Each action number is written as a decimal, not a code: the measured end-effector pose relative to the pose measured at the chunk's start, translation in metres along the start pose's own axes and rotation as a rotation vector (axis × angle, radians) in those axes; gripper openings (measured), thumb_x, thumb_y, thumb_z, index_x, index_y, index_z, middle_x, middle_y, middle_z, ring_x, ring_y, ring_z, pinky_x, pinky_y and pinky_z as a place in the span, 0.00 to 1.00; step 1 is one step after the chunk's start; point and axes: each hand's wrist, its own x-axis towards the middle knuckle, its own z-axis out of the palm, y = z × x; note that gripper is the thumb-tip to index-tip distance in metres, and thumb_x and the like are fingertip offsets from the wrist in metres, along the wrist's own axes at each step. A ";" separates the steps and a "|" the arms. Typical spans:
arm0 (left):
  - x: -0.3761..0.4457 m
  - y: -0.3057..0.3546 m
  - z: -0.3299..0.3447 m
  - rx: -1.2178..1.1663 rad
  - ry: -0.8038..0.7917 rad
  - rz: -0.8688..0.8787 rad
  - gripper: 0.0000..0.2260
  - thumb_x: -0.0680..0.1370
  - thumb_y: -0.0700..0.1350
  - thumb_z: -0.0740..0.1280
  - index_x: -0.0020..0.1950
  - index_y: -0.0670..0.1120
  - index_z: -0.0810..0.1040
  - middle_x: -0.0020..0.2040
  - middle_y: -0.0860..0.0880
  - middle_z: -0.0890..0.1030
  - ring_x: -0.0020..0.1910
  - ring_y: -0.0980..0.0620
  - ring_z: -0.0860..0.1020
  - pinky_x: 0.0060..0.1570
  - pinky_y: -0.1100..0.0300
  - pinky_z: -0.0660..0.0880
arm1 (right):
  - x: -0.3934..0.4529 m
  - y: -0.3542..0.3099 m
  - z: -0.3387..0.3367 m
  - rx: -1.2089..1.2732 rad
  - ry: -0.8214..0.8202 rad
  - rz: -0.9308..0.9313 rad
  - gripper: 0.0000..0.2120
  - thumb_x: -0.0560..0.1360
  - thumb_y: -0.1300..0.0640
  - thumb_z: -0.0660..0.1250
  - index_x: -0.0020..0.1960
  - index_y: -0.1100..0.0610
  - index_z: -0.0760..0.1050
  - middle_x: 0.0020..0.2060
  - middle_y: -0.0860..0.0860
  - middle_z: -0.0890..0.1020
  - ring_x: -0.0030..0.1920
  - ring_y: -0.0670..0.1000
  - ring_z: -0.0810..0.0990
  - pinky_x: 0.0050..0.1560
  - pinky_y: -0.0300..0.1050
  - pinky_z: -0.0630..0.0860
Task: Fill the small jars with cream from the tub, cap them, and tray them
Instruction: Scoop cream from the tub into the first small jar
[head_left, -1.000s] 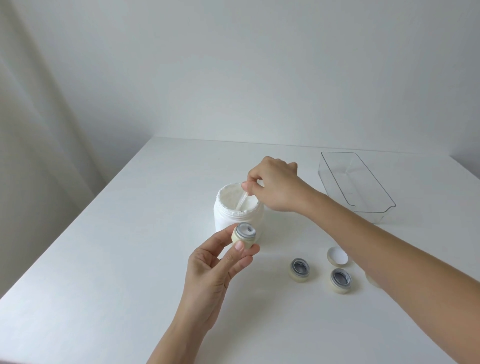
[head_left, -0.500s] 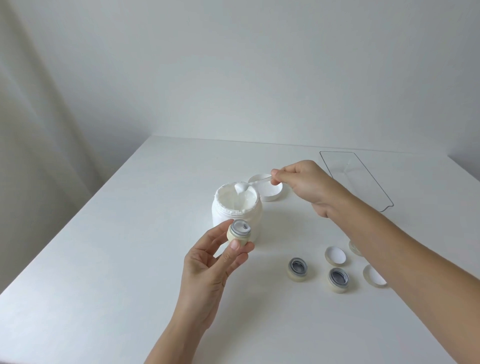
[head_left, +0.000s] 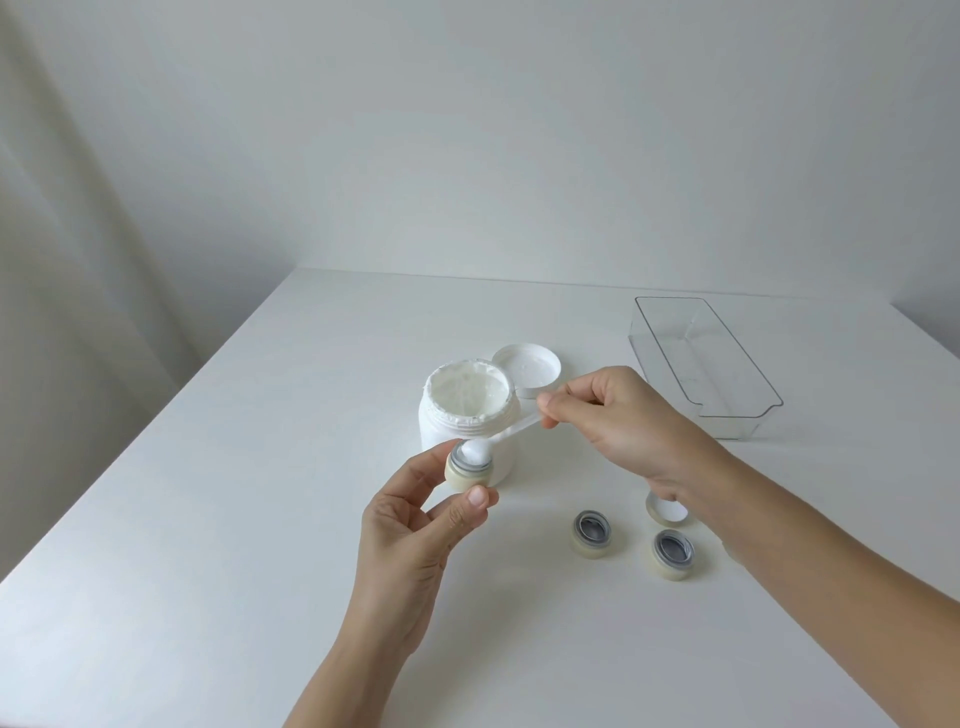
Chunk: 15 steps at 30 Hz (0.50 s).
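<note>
My left hand (head_left: 415, 525) holds a small cream-coloured jar (head_left: 466, 472) with a grey rim, just in front of the open white tub (head_left: 467, 410). My right hand (head_left: 618, 415) pinches a clear spatula (head_left: 511, 431) whose tip, loaded with white cream, rests in the mouth of the held jar. Two more small open jars (head_left: 591, 533) (head_left: 672, 555) stand on the table at the lower right. One small white cap (head_left: 667, 510) lies beside them, partly under my right wrist.
The tub's white lid (head_left: 527, 370) lies upside down behind the tub. A clear plastic tray (head_left: 727, 410) sits at the right rear of the white table (head_left: 208, 519). A wall stands behind the table.
My right hand lifted the spatula with cream out of the tub and brought it down and toward me into the jar held by my left hand.
</note>
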 end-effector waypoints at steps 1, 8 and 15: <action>0.000 0.000 0.000 0.004 -0.001 0.001 0.18 0.63 0.43 0.77 0.52 0.51 0.86 0.50 0.52 0.86 0.40 0.51 0.85 0.42 0.64 0.79 | -0.001 0.000 0.000 -0.022 0.004 -0.006 0.14 0.77 0.48 0.65 0.36 0.52 0.80 0.18 0.36 0.71 0.29 0.35 0.72 0.52 0.46 0.59; 0.000 0.000 0.000 0.013 0.001 -0.007 0.17 0.64 0.43 0.77 0.52 0.50 0.85 0.50 0.52 0.86 0.40 0.51 0.85 0.43 0.64 0.79 | -0.001 0.000 -0.010 -0.076 0.065 -0.050 0.16 0.77 0.49 0.65 0.31 0.50 0.78 0.15 0.43 0.62 0.21 0.37 0.69 0.39 0.40 0.57; 0.000 0.000 0.000 0.016 -0.001 -0.027 0.17 0.64 0.46 0.77 0.52 0.49 0.86 0.48 0.51 0.86 0.42 0.51 0.85 0.43 0.64 0.80 | -0.015 0.002 0.000 -0.079 0.351 -0.375 0.10 0.75 0.48 0.66 0.36 0.46 0.79 0.39 0.45 0.76 0.40 0.40 0.72 0.55 0.51 0.68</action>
